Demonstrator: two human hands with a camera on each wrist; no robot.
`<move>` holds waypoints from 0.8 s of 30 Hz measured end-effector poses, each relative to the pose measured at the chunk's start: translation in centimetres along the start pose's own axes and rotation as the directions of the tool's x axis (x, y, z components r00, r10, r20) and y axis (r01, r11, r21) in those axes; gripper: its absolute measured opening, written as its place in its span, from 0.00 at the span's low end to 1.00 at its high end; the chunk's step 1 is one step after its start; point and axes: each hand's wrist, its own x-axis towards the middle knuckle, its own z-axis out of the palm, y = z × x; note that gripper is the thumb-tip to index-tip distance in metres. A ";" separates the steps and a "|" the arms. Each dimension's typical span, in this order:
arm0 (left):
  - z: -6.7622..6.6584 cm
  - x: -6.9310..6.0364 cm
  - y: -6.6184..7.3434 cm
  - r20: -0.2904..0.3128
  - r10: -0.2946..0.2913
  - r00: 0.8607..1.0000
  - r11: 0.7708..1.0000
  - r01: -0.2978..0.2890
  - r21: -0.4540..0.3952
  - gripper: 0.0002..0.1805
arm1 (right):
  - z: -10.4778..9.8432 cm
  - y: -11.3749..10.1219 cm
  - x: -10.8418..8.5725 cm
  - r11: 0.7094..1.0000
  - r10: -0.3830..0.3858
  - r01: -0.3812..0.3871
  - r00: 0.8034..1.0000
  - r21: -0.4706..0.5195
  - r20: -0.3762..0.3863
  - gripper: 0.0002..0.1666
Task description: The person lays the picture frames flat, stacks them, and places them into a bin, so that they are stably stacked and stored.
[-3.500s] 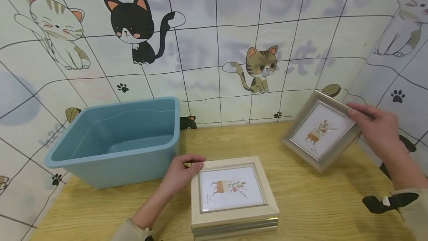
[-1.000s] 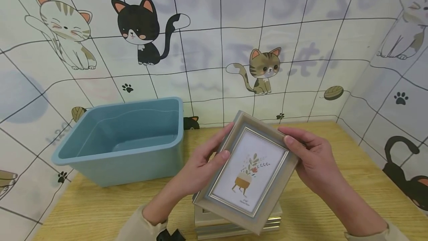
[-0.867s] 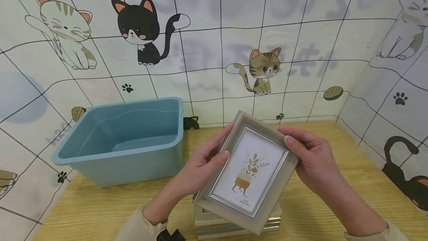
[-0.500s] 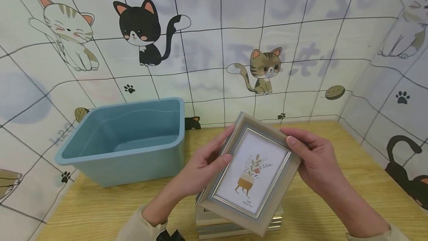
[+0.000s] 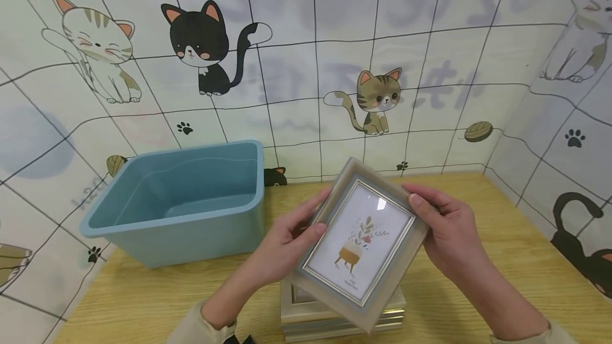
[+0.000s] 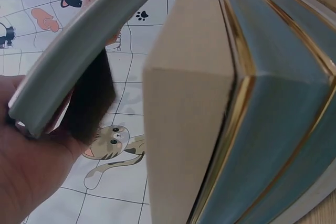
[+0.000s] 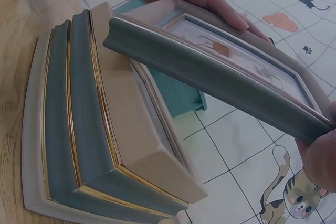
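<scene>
A grey-beige picture frame with a potted-plant print is held tilted over a stack of frames. My left hand grips its left edge, thumb on the front. My right hand pinches its upper right edge, thumb also on the front. Below, partly covered, lies the stack of picture frames, with a cream one on top. In the right wrist view the held frame slants above the stack. A dark flat piece shows behind the held frame in the left wrist view.
A blue plastic bin stands at the left of the wooden table; no contents show inside. A cat-printed wall covering rises directly behind the table and along its right side.
My right hand has brought the frame from the right to above the stack. My left hand has left the stack and taken the frame's left edge. Lately the frame tilts slightly and a glare appears.
</scene>
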 end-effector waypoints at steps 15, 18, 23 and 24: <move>-0.8 -1.0 -1.6 -0.059 0.026 0.998 0.992 -0.019 0.122 0.29 | -0.7 0.1 -0.2 0.997 0.042 -0.034 0.994 0.076 -0.105 0.16; -1.3 -1.4 -2.1 -0.094 0.000 0.996 0.992 0.013 0.129 0.27 | -0.7 0.0 -0.7 0.993 0.093 -0.081 0.986 0.086 -0.141 0.17; -1.8 -1.9 -2.5 -0.126 -0.028 0.992 0.992 0.043 0.118 0.24 | -0.4 0.2 -1.6 0.987 0.156 -0.147 0.974 0.064 -0.164 0.19; -1.9 -2.0 -2.5 -0.136 -0.031 0.990 0.992 0.047 0.117 0.24 | -0.4 0.2 -1.8 0.986 0.164 -0.157 0.972 0.056 -0.165 0.19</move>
